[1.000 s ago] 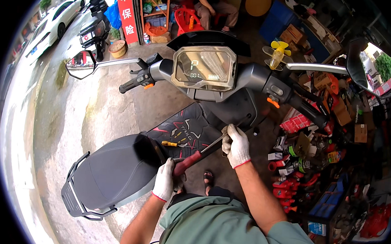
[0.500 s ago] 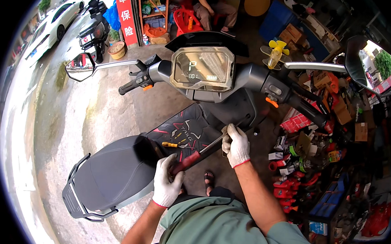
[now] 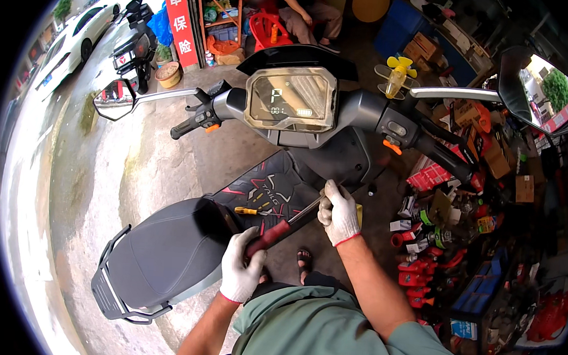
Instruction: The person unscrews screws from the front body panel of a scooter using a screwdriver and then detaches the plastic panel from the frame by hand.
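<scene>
White-gloved, my left hand (image 3: 241,266) grips the red handle (image 3: 268,236) of a long tool over the edge of the scooter's patterned floorboard (image 3: 252,187). The metal shaft (image 3: 302,213) runs up and right to my right hand (image 3: 339,210), also gloved, whose fingers are closed round it near the dark front panel (image 3: 334,160). A small yellow object (image 3: 359,214), too hidden to name, shows behind my right hand. A yellow-handled tool (image 3: 246,211) lies on the floorboard, left of the red handle. The scooter's grey seat (image 3: 159,258) is left of my left hand.
Handlebars with display (image 3: 289,100), mirrors and a yellow fan (image 3: 400,71) span the top middle. A pile of boxes, bottles and parts (image 3: 434,226) fills the right. A seated person (image 3: 310,19) is at the back by shelves (image 3: 218,24). Another scooter (image 3: 129,51) and white car (image 3: 85,28) stand at upper left.
My left hand has shifted its grip on the red handle. My right hand has moved slightly left along the shaft, and the yellow object now shows behind it. The view has shifted slightly.
</scene>
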Demonstrator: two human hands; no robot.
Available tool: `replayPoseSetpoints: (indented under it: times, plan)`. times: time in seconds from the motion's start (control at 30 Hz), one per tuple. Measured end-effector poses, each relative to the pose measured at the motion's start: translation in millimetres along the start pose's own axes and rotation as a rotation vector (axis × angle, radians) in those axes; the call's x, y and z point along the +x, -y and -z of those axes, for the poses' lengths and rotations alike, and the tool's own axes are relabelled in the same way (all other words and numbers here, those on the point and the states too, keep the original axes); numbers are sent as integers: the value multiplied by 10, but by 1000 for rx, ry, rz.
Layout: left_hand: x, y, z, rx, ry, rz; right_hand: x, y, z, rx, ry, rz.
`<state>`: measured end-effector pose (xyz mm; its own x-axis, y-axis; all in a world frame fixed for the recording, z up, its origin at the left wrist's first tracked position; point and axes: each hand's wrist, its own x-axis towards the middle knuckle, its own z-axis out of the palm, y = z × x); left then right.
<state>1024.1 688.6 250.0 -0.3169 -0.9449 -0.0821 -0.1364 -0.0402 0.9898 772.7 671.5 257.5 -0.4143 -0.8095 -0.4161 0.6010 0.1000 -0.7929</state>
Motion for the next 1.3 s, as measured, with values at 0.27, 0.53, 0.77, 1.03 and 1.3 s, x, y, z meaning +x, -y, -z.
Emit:
replayPoseSetpoints:
  times: [0.27,0.53,0.77,1.03,1.3]
  plan:
    - [74,150,42,186,-42,-281,23,-41,53,24,46,-1]
    - [130,23,85,-544,72,401,1,-39,28,27,46,12]
    - [40,-27,98,202,-21,-208,19,-50,-72,88,-3,-48]
    - [127,-79,91,27,112,117,7,-17,22,6,48,-9]
    - [355,-260,71,201,276,154,-17,13,192,-127,-1,123]
